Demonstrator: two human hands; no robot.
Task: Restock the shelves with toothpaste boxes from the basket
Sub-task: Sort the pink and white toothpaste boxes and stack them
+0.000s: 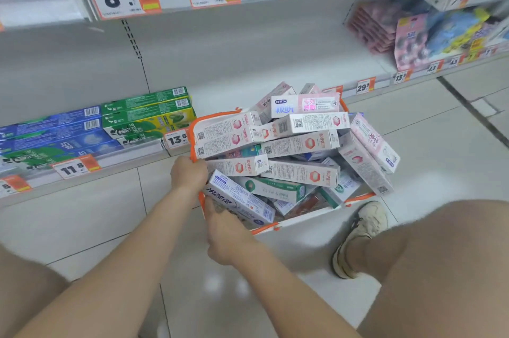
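The person crouches on the tiled floor (96, 227) in front of the bottom shelf (248, 81). The basket (305, 218), white-walled with an orange rim, stands on the floor close to the shelf edge. It is heaped with toothpaste boxes (300, 172), mostly white and pink, lying crosswise over one another and rising above the rim.

Both hands are at the basket's nine o'clock side. The left hand (188, 172) is a closed fist, its fingers clamped round the orange rim. The right hand (225, 230) sits nearer, at about seven o'clock of the basket. Its fingers are curled over the rim at the corner, just beside a blue-and-white box (239, 198). Blur hides whether they also touch that box.

At ten o'clock from the basket, green boxes (146, 109) and blue boxes (52, 128) lie stacked flat on the shelf, above a price tag (176, 139) reading 13.5. At two o'clock stand pink packets (410, 43). A pale shoe (360, 235) rests on the floor at five o'clock.
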